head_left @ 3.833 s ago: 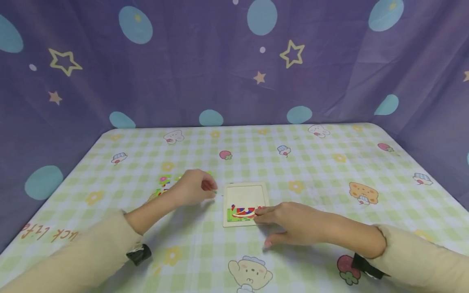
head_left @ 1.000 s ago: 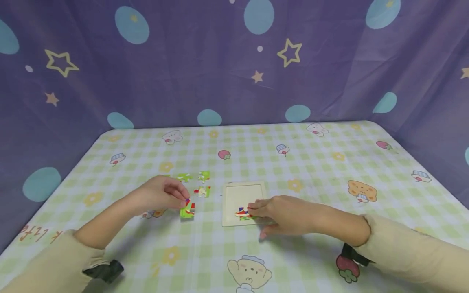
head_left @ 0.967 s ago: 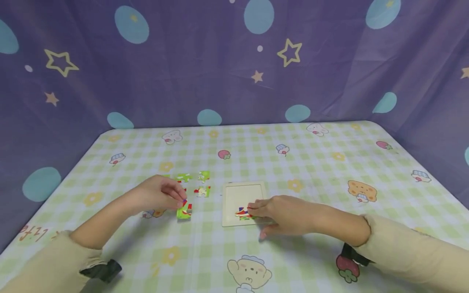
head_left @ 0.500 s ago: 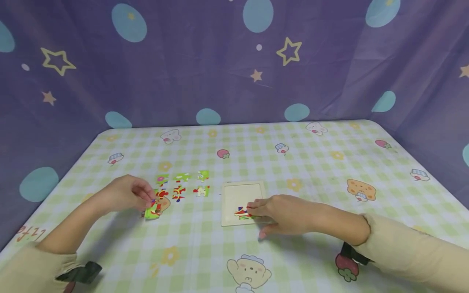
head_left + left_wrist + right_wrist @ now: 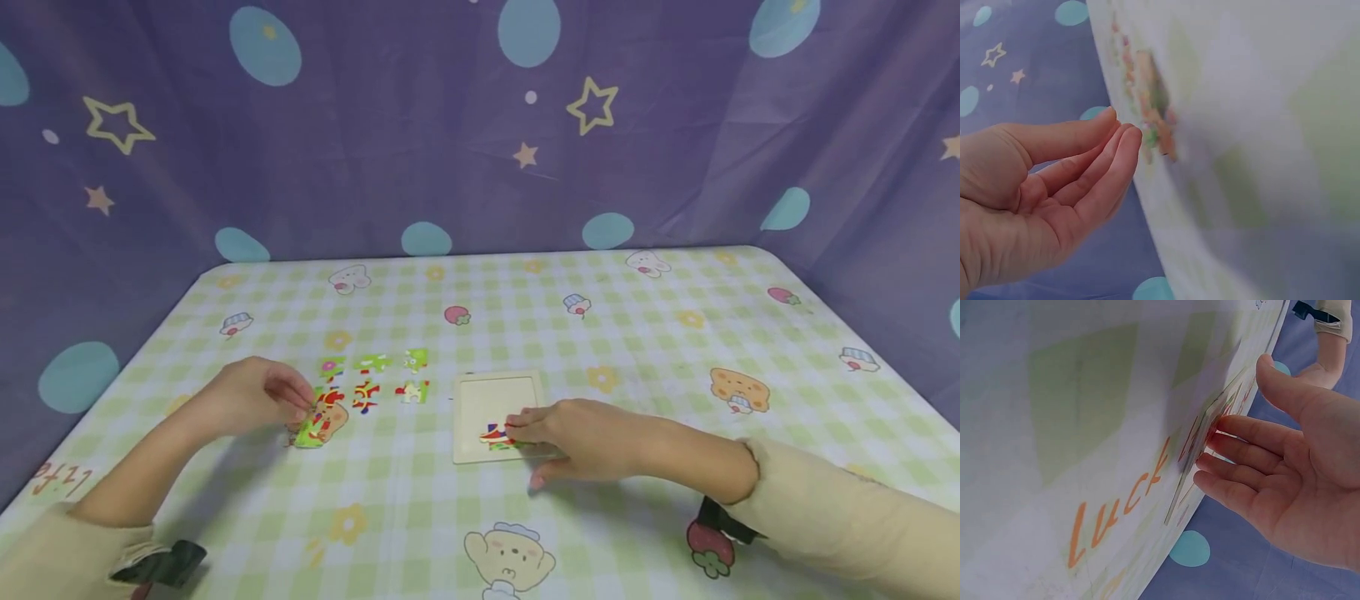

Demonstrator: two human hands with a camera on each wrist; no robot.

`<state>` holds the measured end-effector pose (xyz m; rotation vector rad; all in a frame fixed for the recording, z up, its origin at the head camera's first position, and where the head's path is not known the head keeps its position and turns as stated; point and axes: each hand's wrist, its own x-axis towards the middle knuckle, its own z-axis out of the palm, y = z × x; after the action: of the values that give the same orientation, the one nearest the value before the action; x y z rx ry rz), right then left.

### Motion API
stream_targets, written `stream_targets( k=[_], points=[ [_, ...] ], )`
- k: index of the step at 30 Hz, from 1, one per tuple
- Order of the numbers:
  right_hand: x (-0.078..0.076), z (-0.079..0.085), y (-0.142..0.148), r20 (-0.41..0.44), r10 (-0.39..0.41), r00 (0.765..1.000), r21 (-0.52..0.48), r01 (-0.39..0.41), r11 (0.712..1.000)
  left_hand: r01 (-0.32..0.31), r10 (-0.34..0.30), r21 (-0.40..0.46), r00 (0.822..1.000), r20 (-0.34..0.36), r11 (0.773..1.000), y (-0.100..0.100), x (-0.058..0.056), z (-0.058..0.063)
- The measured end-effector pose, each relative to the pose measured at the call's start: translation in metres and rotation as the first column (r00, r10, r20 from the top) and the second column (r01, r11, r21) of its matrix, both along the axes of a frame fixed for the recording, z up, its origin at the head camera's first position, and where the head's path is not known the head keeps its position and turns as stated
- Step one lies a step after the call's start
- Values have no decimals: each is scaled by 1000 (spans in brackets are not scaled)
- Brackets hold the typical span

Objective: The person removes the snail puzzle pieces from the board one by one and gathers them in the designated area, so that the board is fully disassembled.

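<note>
Seen in the head view, my left hand (image 5: 258, 396) is over the left of the table, thumb and fingertips at a green-and-red jigsaw piece (image 5: 309, 433). The left wrist view shows nothing between its bunched fingertips; the piece (image 5: 1152, 134) lies just past them, blurred. My right hand (image 5: 592, 439) stretches its fingers over the lower part of a pale wooden puzzle tray (image 5: 495, 391). Under its fingertips a red, blue and white piece (image 5: 495, 436) sits in the tray, partly covered. In the right wrist view, the fingers of that hand (image 5: 1285, 469) rest at the tray's surface.
Several loose jigsaw pieces lie left of the tray in two rows, among them a green one with an eye (image 5: 415, 360), a red-and-yellow one (image 5: 366, 396) and a white-and-red one (image 5: 413, 392). A checked cloth (image 5: 637, 333) covers the table; a purple curtain (image 5: 420, 125) hangs behind.
My left hand has carried the green-and-red piece leftward, and it now lies lower left of the other loose pieces. My right hand has stayed on the tray.
</note>
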<state>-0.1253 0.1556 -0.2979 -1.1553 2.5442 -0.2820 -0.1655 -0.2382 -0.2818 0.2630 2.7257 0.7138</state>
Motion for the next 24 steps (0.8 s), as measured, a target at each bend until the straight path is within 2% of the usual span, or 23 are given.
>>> stream_targets(
  k=[6, 10, 18, 24],
  points=[
    [0, 1, -1, 2, -2, 1000, -1, 2, 1000, 31, -33, -18, 997, -76, 999, 2, -4, 15],
    [0, 1, 0, 5, 1, 1000, -1, -1, 1000, 48, -48, -2, 992, -115, 999, 13, -4, 21],
    [-1, 2, 3, 10, 30, 1000, -2, -30, 1000, 104, -86, 78, 974, -211, 991, 63, 0, 21],
    [-1, 3, 4, 17, 34, 999, -16, -34, 999, 145, -113, 164, 975, -193, 976, 99, 2, 22]
  ],
)
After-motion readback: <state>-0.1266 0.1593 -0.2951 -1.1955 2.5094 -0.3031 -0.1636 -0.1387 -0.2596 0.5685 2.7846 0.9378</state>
